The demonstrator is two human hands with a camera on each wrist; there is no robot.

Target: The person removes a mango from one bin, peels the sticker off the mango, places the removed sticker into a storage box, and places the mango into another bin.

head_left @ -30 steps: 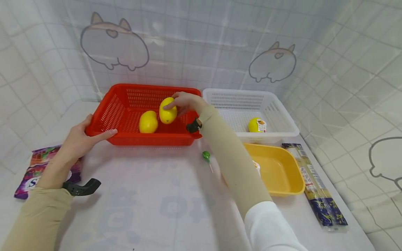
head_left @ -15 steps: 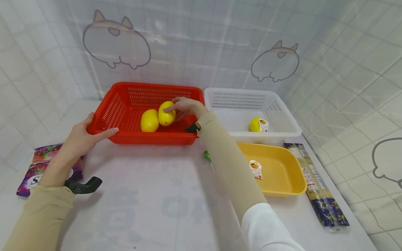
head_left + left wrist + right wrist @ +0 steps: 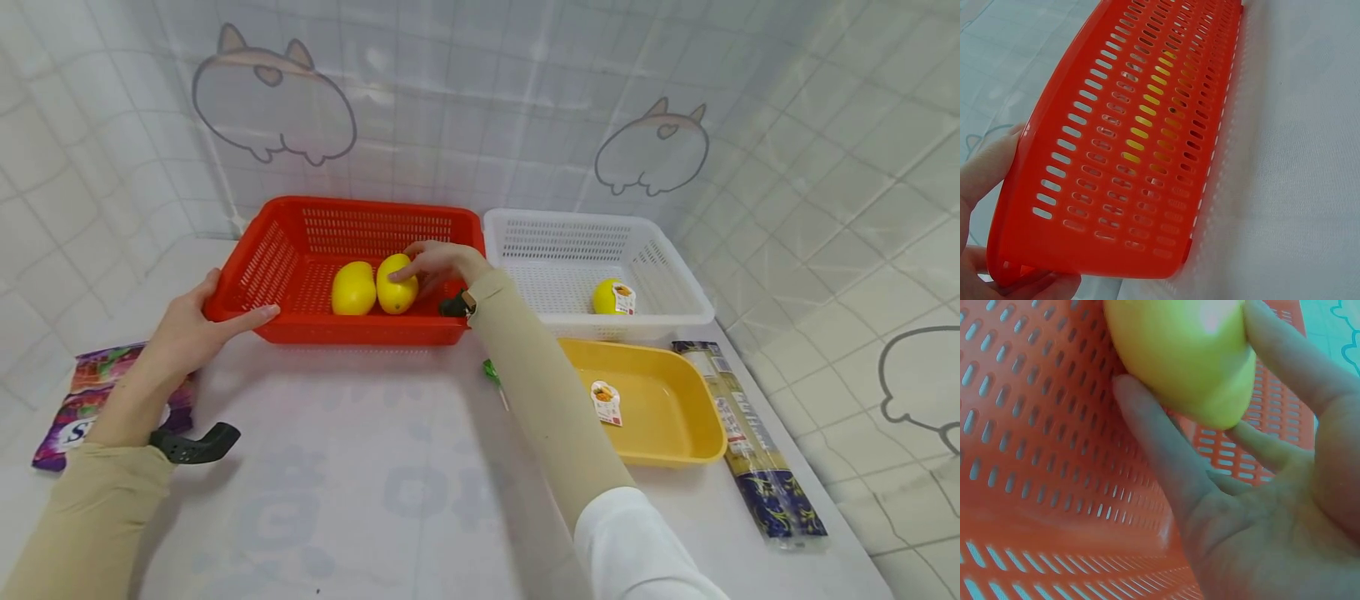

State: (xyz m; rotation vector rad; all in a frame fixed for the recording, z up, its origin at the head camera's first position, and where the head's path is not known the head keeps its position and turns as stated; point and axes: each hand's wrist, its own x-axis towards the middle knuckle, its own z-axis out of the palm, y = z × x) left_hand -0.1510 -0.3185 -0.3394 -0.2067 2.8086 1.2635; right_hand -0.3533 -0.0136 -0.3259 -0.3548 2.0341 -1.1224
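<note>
My right hand [image 3: 438,262] holds a smooth oval yellow fruit [image 3: 396,285] low inside the red basket [image 3: 363,333]. In the right wrist view, thumb and fingers wrap the rounded end of that yellow fruit [image 3: 1191,369], close by the perforated wall. A second yellow fruit [image 3: 353,289] lies just left of it. At the basket's left front corner, my left hand [image 3: 191,329] grips the rim, the thumb along the front edge. Seen from the left wrist, the left hand's fingers [image 3: 1054,286] curl around the corner of the red basket [image 3: 1122,225]; yellow shows through the slots.
A white basket [image 3: 686,283] with a stickered yellow fruit [image 3: 609,297] stands to the right. In front of it are a yellow tray [image 3: 667,408] bearing a round label and a long clear package [image 3: 750,450]. A green lollipop [image 3: 491,373] lies mid-table; a purple candy bag [image 3: 90,392] is at left.
My right hand has lowered the yellow fruit into the red basket, down beside the other one. The left hand keeps its grip on the corner.
</note>
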